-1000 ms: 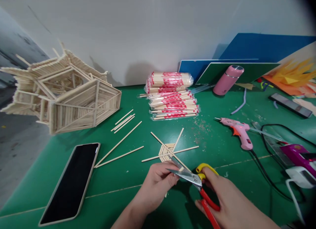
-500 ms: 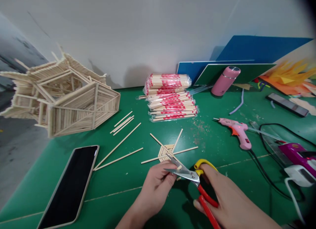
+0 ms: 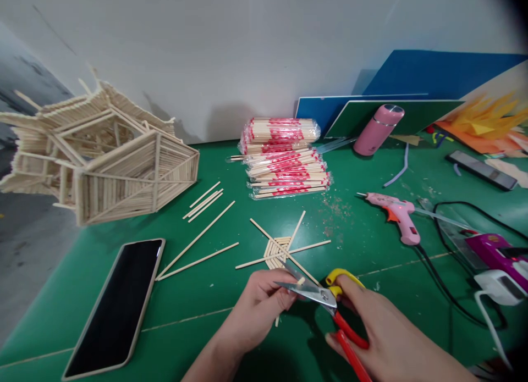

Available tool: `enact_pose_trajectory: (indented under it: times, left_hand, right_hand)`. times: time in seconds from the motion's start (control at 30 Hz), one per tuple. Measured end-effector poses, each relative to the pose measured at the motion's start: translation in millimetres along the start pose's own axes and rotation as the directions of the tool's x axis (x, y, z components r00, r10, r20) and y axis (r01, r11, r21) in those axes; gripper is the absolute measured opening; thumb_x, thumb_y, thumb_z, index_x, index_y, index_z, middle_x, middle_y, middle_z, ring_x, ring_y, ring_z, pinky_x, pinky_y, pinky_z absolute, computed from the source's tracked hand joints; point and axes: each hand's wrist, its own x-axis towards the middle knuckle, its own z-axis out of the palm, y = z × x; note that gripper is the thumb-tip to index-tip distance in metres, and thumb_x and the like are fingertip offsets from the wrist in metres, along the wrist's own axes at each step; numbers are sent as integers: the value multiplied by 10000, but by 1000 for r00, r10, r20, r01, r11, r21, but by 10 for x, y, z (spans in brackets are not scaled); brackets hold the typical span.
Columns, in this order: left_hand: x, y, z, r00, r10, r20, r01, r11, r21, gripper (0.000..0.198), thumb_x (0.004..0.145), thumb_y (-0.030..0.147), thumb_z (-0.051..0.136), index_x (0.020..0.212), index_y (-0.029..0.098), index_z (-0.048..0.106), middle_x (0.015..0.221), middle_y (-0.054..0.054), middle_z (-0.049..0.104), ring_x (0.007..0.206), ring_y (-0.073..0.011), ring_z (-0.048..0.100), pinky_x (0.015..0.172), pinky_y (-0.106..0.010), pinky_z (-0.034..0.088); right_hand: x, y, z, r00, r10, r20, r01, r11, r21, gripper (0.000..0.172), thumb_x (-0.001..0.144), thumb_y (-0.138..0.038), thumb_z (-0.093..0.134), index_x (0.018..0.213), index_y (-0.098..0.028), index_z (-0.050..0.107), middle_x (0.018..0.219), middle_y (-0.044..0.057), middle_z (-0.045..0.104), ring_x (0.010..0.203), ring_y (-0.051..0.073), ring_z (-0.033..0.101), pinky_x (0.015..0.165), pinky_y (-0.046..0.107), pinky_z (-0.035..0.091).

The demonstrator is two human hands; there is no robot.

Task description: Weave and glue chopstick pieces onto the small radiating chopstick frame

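Observation:
My left hand (image 3: 264,302) pinches a thin wooden stick (image 3: 301,281), whose end pokes out beside its fingertips between the scissor blades. In my right hand (image 3: 377,321) are scissors (image 3: 325,298) with one yellow handle and one red handle. Their blades are apart, around the stick's end. Just beyond the blades lies a wooden stick piece (image 3: 276,254), with crossed long sticks and shorter ones laid side by side between them. A short stick bit (image 3: 277,320) shows below my left hand; most of it is hidden.
Loose sticks (image 3: 202,261) lie left of the star, near a phone (image 3: 117,305). A large stick model (image 3: 119,173) stands back left, wrapped stick bundles (image 3: 284,156) at the back. Right are a pink glue gun (image 3: 396,212), its cord, a pink bottle (image 3: 378,130) and a purple box (image 3: 495,255).
The view has shifted slightly. Both hands and the scissors stay nearly in place. A short stick bit now shows below my left hand, while the bit under the blades is no longer visible.

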Motion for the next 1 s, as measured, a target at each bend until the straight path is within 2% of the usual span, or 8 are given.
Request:
enact_pose_trajectory:
  times: [0.1, 0.2, 0.3, 0.37, 0.47, 0.6, 0.87, 1.0]
  left_hand:
    - [12, 30, 16, 999, 41, -10, -40, 997, 71, 195, 744, 312, 588, 741, 132, 663, 647, -10, 539, 572, -84, 414, 526, -189, 326]
    - [25, 57, 58, 991, 120, -60, -104, 971, 217, 189, 783, 266, 529, 712, 134, 643, 677, -19, 569, 622, -106, 481, 582, -198, 382]
    - [30, 68, 91, 956, 274, -109, -201, 877, 436, 178, 799, 174, 471, 729, 148, 632, 726, -26, 586, 691, -124, 522, 656, -207, 404]
    - [30, 79, 94, 934, 349, -77, -259, 809, 528, 188, 796, 131, 447, 743, 156, 626, 735, -24, 580, 712, -126, 531, 677, -203, 403]
    - [28, 111, 84, 940, 342, 1, -290, 794, 534, 207, 800, 120, 428, 709, 156, 612, 685, -11, 561, 656, -112, 522, 630, -185, 399]
    - [22, 129, 77, 945, 327, 8, -285, 813, 508, 218, 804, 120, 427, 694, 152, 613, 664, -7, 557, 617, -100, 504, 594, -174, 394]
    - [25, 64, 102, 867, 498, -5, -392, 688, 611, 212, 769, 65, 445, 762, 178, 624, 706, -11, 590, 678, -108, 543, 654, -183, 421]
    - [11, 56, 124, 842, 539, -22, -386, 630, 674, 191, 768, 83, 439, 695, 158, 599, 667, -24, 568, 678, -125, 547, 649, -201, 432]
  right_hand:
    - [17, 11, 29, 1000, 3, -14, -2, 1000, 8, 200, 711, -295, 528, 862, -224, 417, 787, -3, 591, 663, 144, 533, 580, 236, 402]
    - [41, 29, 68, 999, 20, -32, -19, 1000, 24, 169, 706, -256, 519, 840, -224, 420, 786, 0, 589, 658, 143, 537, 577, 237, 396]
    - [60, 34, 88, 998, 33, -55, -32, 999, 11, 207, 706, -279, 524, 871, -221, 414, 816, 15, 588, 695, 159, 549, 593, 249, 398]
    - [63, 30, 84, 996, 53, -73, -55, 998, -18, 293, 688, -330, 554, 915, -218, 405, 844, 26, 583, 721, 175, 550, 604, 263, 402]
    - [53, 19, 61, 995, 49, -85, -54, 996, -66, 386, 661, -382, 590, 951, -213, 398, 892, 40, 566, 757, 185, 541, 620, 275, 404]
    - [47, 9, 36, 996, 17, -86, -23, 997, -68, 411, 669, -411, 589, 977, -219, 396, 933, 38, 550, 789, 175, 532, 646, 270, 407]
    - [66, -22, 31, 999, 31, -33, -32, 999, -35, 236, 713, -340, 527, 886, -228, 411, 820, 13, 584, 713, 172, 540, 612, 263, 406]
    - [70, -50, 41, 999, 27, -36, -27, 1000, -6, 191, 688, -264, 520, 836, -223, 408, 810, 17, 589, 695, 165, 546, 596, 249, 395]
